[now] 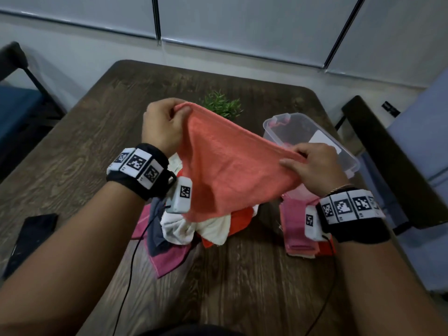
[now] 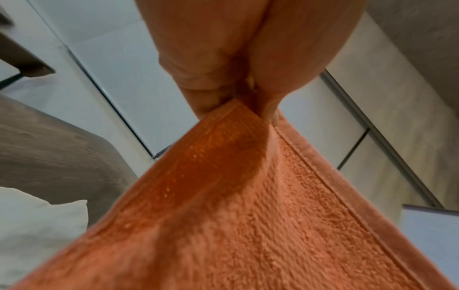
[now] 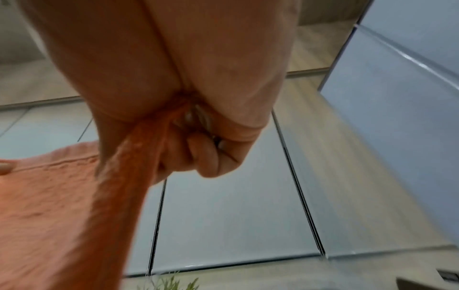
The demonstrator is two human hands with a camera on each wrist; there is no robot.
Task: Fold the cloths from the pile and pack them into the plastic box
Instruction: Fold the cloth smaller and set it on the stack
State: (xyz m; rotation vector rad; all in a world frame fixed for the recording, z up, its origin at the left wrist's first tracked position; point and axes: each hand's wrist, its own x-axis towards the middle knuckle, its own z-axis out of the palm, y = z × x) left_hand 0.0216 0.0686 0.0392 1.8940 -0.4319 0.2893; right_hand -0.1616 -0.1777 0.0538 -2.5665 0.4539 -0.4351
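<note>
Two hands hold one coral cloth point(image 1: 225, 166) spread above the table point(image 1: 242, 275). Left hand point(image 1: 162, 127) pinches its far corner, thumb against curled fingers; right hand point(image 1: 315, 166) pinches the opposite top corner. Below it, the pile point(image 1: 184, 229) lies mid-table. Folded pink stack point(image 1: 295, 226) lies beside it, toward the right edge. Plastic box point(image 1: 312, 139) open, near the far right corner.

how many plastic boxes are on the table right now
1. The clear plastic box stands open on the table's far right side, behind the right hand, beside the small green plant.
</note>
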